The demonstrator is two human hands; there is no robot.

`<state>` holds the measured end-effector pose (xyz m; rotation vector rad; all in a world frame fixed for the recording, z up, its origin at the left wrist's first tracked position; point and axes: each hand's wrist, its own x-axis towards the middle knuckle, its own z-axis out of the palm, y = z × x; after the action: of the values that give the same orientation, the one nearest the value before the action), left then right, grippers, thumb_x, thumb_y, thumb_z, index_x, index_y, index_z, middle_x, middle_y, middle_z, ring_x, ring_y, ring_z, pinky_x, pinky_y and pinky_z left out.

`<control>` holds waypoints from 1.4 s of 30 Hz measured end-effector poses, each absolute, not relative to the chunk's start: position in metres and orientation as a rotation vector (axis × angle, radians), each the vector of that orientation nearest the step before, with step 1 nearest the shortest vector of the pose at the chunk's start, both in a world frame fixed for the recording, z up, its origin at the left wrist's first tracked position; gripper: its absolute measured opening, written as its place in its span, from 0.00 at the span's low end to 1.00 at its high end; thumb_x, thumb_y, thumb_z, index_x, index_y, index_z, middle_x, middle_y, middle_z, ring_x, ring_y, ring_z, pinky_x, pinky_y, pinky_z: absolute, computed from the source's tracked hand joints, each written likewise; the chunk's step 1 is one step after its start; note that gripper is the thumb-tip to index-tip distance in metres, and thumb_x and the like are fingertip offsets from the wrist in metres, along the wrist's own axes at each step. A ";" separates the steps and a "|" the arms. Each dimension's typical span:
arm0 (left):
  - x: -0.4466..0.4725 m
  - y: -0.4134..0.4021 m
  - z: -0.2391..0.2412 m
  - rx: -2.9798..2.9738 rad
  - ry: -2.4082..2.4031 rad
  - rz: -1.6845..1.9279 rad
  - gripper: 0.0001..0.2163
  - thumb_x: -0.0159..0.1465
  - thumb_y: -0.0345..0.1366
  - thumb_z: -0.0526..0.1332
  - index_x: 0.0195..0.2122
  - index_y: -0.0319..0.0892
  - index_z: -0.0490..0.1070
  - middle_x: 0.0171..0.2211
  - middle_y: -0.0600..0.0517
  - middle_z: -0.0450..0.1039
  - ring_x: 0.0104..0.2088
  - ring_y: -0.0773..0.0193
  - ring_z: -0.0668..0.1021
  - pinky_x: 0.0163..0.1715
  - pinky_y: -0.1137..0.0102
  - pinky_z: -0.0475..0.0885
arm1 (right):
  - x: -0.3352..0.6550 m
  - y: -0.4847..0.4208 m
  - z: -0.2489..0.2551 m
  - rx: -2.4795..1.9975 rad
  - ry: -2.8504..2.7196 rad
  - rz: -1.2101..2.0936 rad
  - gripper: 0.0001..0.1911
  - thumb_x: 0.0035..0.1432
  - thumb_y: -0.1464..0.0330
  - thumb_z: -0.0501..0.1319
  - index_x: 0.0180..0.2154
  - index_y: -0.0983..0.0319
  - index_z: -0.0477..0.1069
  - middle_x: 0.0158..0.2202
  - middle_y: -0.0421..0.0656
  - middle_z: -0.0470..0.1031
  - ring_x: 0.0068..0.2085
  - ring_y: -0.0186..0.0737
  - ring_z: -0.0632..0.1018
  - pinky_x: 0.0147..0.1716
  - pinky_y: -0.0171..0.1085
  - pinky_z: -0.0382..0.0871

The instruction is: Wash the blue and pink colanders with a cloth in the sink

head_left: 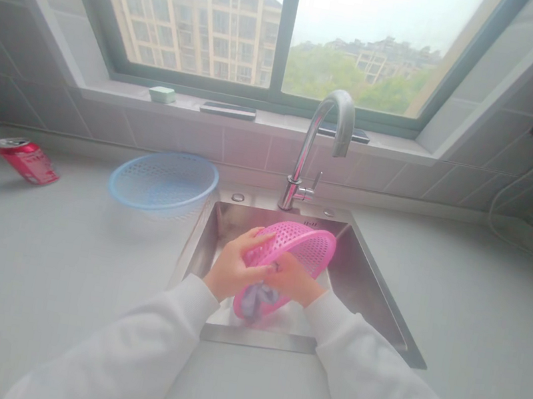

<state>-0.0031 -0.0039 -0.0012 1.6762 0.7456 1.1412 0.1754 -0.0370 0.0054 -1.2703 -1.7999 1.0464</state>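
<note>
A pink plastic colander [313, 244] with many small holes is held tilted above the sink, its opening facing me and to the right. My left hand [238, 266] grips it from the left, fingers on the outer wall and thumb over the rim. Inside it, my right hand [297, 280] is closed on a grey-purple cloth [258, 301] that hangs against the inner wall; its fingertips are partly hidden. The steel sink [372, 297] lies below, partly covered by the colander and my sleeves.
A chrome faucet [305, 145] rises behind the sink. On the left counter stand a blue plastic basket [162, 183] and a red can [27, 160], which appears tilted. A pale green block [162, 95] and a dark flat object [228, 110] lie on the windowsill.
</note>
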 end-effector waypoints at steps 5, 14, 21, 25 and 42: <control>-0.003 -0.007 0.003 1.722 0.574 1.203 0.28 0.56 0.39 0.72 0.60 0.47 0.78 0.65 0.45 0.72 0.66 0.44 0.73 0.68 0.52 0.67 | 0.179 -0.029 0.002 -0.990 -1.094 1.054 0.18 0.47 0.64 0.73 0.41 0.56 0.74 0.36 0.40 0.79 0.37 0.43 0.78 0.40 0.42 0.74; -0.013 0.002 -0.004 1.341 0.609 1.300 0.33 0.55 0.45 0.73 0.62 0.42 0.75 0.63 0.40 0.75 0.67 0.39 0.72 0.69 0.47 0.64 | 0.163 -0.043 0.011 -1.117 -2.049 1.004 0.14 0.46 0.81 0.57 0.32 0.60 0.74 0.42 0.42 0.78 0.43 0.42 0.77 0.46 0.40 0.71; -0.011 0.003 -0.006 1.614 0.699 1.290 0.30 0.53 0.41 0.74 0.59 0.46 0.79 0.65 0.43 0.73 0.70 0.39 0.69 0.71 0.48 0.60 | 0.169 -0.039 0.001 -1.274 -2.076 0.835 0.15 0.48 0.81 0.59 0.34 0.60 0.77 0.41 0.44 0.78 0.41 0.43 0.77 0.47 0.43 0.72; -0.006 -0.001 -0.002 1.759 0.613 1.290 0.29 0.52 0.39 0.73 0.58 0.45 0.80 0.65 0.43 0.73 0.66 0.41 0.73 0.68 0.51 0.66 | 0.169 -0.036 -0.003 -1.240 -1.601 0.801 0.16 0.53 0.75 0.62 0.44 0.58 0.75 0.42 0.43 0.79 0.44 0.46 0.79 0.48 0.46 0.74; -0.011 0.016 0.005 0.784 0.627 1.380 0.25 0.57 0.46 0.72 0.54 0.41 0.80 0.46 0.46 0.84 0.46 0.53 0.84 0.48 0.62 0.78 | 0.169 -0.040 0.015 -1.461 -2.132 0.732 0.24 0.61 0.76 0.59 0.57 0.55 0.76 0.56 0.47 0.74 0.54 0.48 0.77 0.57 0.48 0.68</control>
<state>-0.0108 0.0155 0.0046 0.7839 0.6273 1.3802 0.1692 -0.0400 0.0154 -1.4606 -2.1323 0.7316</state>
